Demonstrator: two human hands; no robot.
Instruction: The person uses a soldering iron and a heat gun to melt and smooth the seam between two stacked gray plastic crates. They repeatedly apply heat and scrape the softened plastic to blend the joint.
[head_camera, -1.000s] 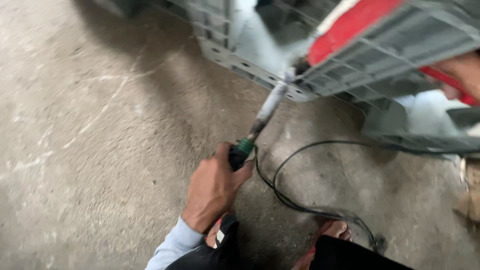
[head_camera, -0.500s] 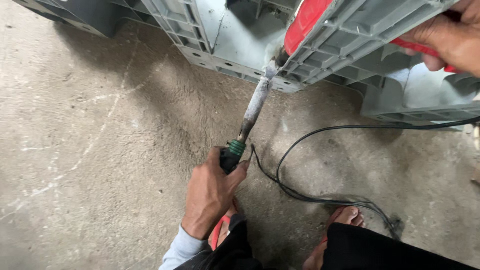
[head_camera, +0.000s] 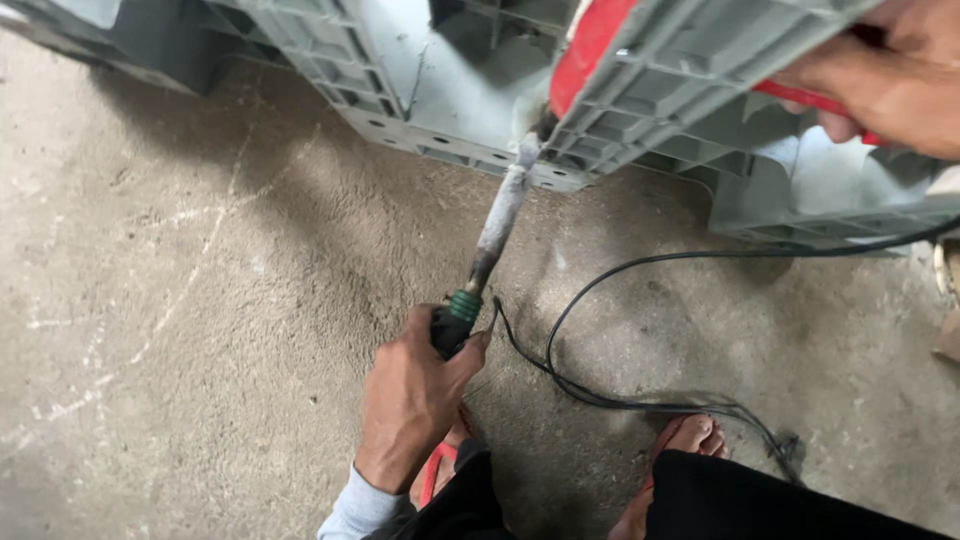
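Left hand (head_camera: 415, 400): clamped on iron (head_camera: 495, 235) | tip held at crate (head_camera: 690, 75) edge | right hand (head_camera: 885, 75): clamped on crate | joint judged unfinished

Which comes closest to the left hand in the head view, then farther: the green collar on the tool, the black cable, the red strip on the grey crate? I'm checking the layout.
From the left hand:
1. Green collar, just above the fingers on the tool.
2. Black cable, on the floor to the right.
3. Red strip, up at the crate's edge.
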